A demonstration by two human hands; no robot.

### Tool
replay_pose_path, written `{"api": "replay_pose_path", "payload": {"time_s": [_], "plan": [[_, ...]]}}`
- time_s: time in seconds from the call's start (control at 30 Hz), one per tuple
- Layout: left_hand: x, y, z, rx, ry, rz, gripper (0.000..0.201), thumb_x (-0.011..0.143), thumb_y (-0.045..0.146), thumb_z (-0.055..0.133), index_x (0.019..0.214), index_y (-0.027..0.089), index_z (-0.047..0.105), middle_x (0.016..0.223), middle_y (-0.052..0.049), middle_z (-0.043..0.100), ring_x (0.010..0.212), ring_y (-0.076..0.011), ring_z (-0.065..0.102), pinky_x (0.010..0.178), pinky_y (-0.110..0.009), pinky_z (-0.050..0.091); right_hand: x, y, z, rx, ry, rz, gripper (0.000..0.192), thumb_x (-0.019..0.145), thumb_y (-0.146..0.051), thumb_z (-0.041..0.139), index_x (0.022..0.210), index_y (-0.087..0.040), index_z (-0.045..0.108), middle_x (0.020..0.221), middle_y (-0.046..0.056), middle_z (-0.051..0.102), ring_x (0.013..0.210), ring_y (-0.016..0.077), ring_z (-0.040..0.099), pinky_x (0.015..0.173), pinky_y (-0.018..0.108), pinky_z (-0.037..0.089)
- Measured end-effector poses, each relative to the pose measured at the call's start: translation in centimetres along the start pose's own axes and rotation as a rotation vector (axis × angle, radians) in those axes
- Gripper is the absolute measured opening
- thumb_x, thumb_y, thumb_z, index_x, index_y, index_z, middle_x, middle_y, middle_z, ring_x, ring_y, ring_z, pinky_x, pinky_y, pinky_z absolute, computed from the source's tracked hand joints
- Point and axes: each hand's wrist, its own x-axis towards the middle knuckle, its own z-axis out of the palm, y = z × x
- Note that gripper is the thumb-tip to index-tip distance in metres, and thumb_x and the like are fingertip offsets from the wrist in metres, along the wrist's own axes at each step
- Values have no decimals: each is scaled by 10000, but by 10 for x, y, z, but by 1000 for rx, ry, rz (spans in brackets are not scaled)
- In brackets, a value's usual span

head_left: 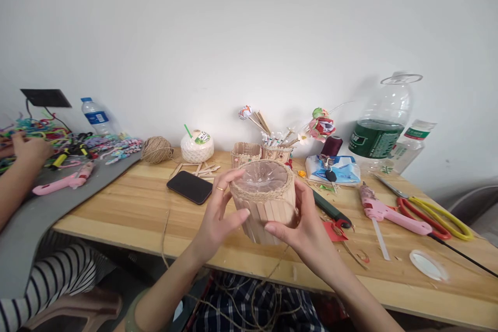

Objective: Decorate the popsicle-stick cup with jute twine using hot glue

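Between my two hands is a round pot [268,212] covered with upright wooden craft sticks, with clear plastic showing inside a twine-wrapped rim. My left hand [218,220] grips its left side, thumb on the front. My right hand [305,223] wraps round the right side, thumb also on the front. The pot is held above the front part of the wooden table, its top tilted toward me. Loose jute twine [252,301] hangs over my lap, and a strand runs up to the table at the left.
A phone [190,187], twine ball [156,149] and white coconut [197,146] lie left. At right are a pink glue gun [392,213], scissors [439,212] and a large bottle [383,119]. At far left, another person's hands [31,148] work among colourful pipe cleaners.
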Motion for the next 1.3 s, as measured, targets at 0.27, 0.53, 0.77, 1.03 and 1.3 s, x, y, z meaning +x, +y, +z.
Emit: {"api": "replay_pose_path", "payload": {"time_s": [0.27, 0.53, 0.77, 1.03, 1.3], "plan": [[24, 1, -20, 47, -127, 38, 223, 808, 353, 634, 1003, 257, 686, 1234, -70, 576, 1256, -287, 464, 1106, -450, 301, 2, 8, -9, -38, -157, 49, 757, 703, -487, 732, 1283, -272, 297, 1366, 105, 402, 1282, 276, 408, 1064, 491, 356], [43, 7, -30, 143, -432, 54, 444, 779, 446, 666, 1202, 324, 614, 1359, -30, 549, 1352, -292, 377, 1147, -481, 236, 9, 9, -22, -96, -371, 34, 795, 693, -467, 741, 1336, -263, 319, 1379, 105, 426, 1284, 285, 416, 1063, 484, 354], [41, 10, -23, 247, -627, 5, 693, 653, 360, 778, 1291, 311, 510, 1353, -42, 520, 1291, -291, 425, 1105, -430, 287, 13, 10, -30, -230, -390, -24, 796, 679, -440, 758, 1369, -265, 400, 1416, 97, 447, 1285, 317, 433, 1041, 491, 386], [16, 2, 4, 184, -170, -107, 541, 607, 233, 680, 1127, 231, 529, 1210, -72, 520, 1165, -296, 469, 1027, -419, 325, 3, 2, -13, -401, 51, -363, 120, 875, -231, 584, 981, -241, 641, 1099, 57, 652, 1056, 192, 606, 890, 351, 498], [-8, -7, 17, 151, 101, -95, 522, 632, 229, 647, 1122, 228, 468, 1152, -57, 471, 1100, -258, 446, 984, -391, 328, -26, -7, 6, -642, 189, -632, 212, 873, -71, 534, 1065, -136, 594, 740, 40, 614, 618, 115, 589, 528, 216, 468]]}}
